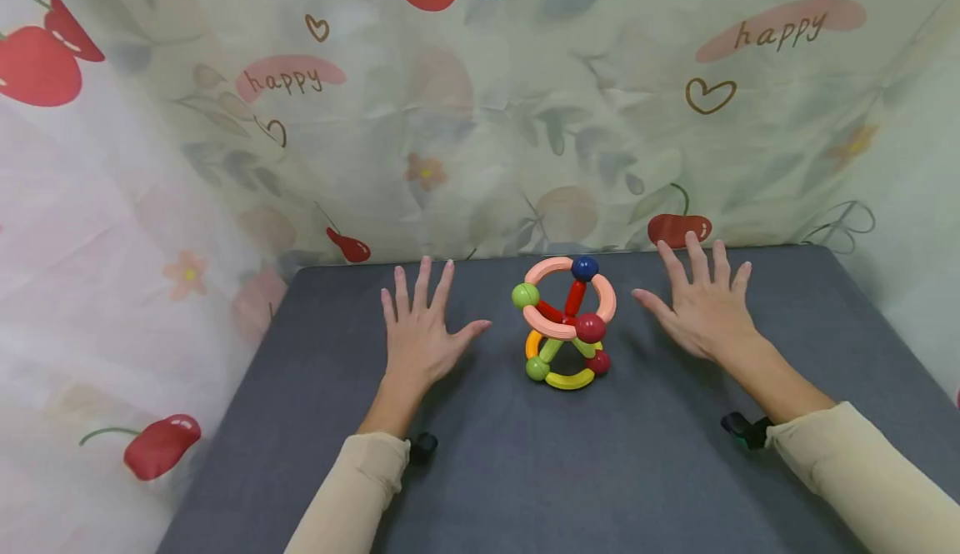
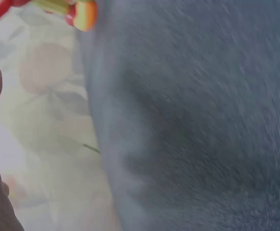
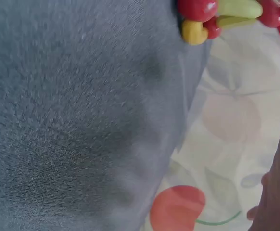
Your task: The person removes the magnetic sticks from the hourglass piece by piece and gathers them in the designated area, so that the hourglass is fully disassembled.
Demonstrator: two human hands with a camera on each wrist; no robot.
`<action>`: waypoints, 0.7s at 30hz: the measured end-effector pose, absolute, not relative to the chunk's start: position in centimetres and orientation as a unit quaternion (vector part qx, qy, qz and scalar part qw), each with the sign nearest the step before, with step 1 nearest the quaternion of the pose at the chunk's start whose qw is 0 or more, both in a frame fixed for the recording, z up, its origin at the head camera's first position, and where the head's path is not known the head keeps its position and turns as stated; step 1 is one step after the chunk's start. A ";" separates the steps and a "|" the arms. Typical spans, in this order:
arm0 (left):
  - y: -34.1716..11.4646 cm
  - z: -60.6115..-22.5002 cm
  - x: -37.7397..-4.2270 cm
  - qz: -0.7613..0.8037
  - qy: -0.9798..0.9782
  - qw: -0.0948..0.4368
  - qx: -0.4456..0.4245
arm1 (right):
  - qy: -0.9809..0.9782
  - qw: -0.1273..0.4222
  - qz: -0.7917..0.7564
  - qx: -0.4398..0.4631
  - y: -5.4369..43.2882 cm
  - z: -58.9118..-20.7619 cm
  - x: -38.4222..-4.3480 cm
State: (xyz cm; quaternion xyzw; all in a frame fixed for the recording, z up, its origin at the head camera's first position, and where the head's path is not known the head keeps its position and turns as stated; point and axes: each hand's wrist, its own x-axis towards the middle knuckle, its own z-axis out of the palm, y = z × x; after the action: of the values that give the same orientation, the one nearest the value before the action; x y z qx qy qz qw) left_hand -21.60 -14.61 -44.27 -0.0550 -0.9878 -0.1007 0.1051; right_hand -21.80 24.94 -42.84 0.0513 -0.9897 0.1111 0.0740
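Note:
A structure of coloured balls and rods stands on the dark grey table between my two hands. Its upper ring has curved pink pieces with blue, green and red balls; the lower ring has yellow and orange curves. Straight red and green rods meet in its middle. To its left, my left hand is spread with fingers straight, touching nothing. On the other side my right hand is spread the same way, apart from the structure. Each wrist view catches only part of it: a yellow-orange end and a red ball.
The table is covered in dark grey cloth. Behind it hangs a curtain printed with cherries, hearts and the word happy, which continues down the left side. A thin looped cord lies against the back right corner.

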 end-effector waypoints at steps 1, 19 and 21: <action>-14.6 -44.0 -21.3 -0.104 -0.987 0.107 -0.059 | -0.989 0.073 0.114 0.056 24.9 -42.7 -21.6; -10.3 -41.7 -18.1 -0.371 -0.909 0.068 -0.175 | -0.944 -0.017 0.300 0.140 22.0 -38.1 -17.6; -9.9 -42.0 -18.0 -0.408 -0.894 0.057 -0.179 | -0.937 -0.021 0.317 0.143 21.5 -37.8 -17.5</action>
State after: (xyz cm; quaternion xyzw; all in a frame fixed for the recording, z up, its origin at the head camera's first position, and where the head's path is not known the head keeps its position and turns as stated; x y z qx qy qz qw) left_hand -18.01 -9.90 -41.96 -0.1792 -0.8935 -0.4078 0.0568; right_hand -17.46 21.54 -37.85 0.1429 -0.9373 0.3172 -0.0210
